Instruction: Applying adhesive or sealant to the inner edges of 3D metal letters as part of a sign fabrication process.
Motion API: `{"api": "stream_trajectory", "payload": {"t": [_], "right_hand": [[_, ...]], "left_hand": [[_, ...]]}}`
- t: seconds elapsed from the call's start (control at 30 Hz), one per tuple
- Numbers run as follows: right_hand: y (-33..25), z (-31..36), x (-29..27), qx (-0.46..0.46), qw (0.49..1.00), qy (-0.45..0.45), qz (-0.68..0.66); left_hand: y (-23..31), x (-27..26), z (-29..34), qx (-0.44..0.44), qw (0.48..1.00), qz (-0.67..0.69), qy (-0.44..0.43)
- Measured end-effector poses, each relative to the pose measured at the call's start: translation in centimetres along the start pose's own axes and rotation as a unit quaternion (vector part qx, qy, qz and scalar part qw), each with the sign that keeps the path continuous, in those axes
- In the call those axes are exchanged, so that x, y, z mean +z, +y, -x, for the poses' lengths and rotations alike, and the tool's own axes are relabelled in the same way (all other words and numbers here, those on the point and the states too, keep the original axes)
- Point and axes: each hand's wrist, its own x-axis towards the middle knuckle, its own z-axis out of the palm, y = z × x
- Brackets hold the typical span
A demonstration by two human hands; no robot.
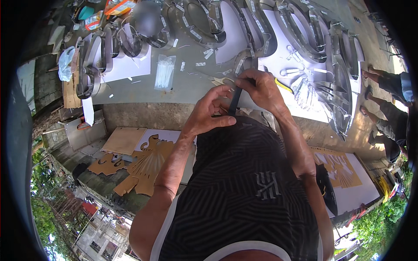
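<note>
Between my hands, over the near edge of the table, stands a short dark flat strip point(235, 101). My right hand point(264, 90) pinches its upper end with thumb and fingers. My left hand point(211, 111) is beside the strip's lower part, thumb stretched toward its bottom end and fingers loosely bent apart from the thumb. Just beyond my hands is a dark curved band point(244, 61) with pale tape pieces on it. A pale-handled tool point(221, 81), partly hidden, lies by my left fingers. To the right of my right hand lies a yellow-handled tool point(284, 85).
Large dark curved outlines point(191, 30) dotted with tape stand along the grey table point(126, 93). A clear packet of thin white sticks point(165, 72) lies left of my hands. Brown cut-out boards point(150, 163) rest on a lower ledge. People's legs point(383, 100) show at far right.
</note>
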Motion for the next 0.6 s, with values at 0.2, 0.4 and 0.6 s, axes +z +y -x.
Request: {"api": "stream_trajectory", "payload": {"t": [0.2,0.4,0.6], "right_hand": [[2.0,-0.4,3.0,0.057,0.993,-0.097,-0.033],[4.3,-0.6,6.3,-0.03,0.995,-0.095,-0.002],[9.5,0.0,10.7,-0.144,0.881,-0.098,0.441]], "left_hand": [[-0.5,-1.3,1.8,-0.023,0.998,0.043,0.03],[-1.3,-2.8,2.8,-0.13,0.991,-0.043,0.011],[-2.3,-4.2,4.6,-0.131,0.991,0.023,0.028]]}}
